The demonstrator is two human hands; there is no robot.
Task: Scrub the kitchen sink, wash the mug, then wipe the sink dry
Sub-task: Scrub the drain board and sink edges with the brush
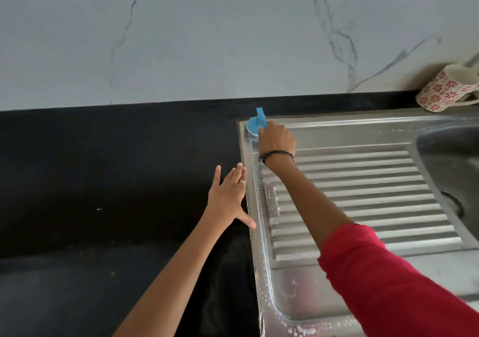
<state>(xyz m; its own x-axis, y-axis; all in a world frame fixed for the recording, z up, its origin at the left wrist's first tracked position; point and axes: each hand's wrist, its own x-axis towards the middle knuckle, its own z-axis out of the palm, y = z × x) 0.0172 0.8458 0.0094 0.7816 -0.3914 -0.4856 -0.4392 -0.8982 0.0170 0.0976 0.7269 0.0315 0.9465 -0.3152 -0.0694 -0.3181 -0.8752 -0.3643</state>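
A steel sink with a ribbed drainboard (350,189) fills the right half of the view; its basin (451,165) is at the far right. My right hand (276,139) grips a blue scrub brush (255,126) pressed on the drainboard's far left corner. Soap suds and droplets dot the drainboard's left and near rim. My left hand (229,194) lies flat, fingers straight, on the black counter beside the sink's left edge. A white mug with red flowers (445,90) lies tilted at the back right behind the sink.
Black countertop (103,181) stretches to the left of the sink. A marble-patterned wall (207,38) rises behind it. The basin's drain hole (453,202) shows at the right edge.
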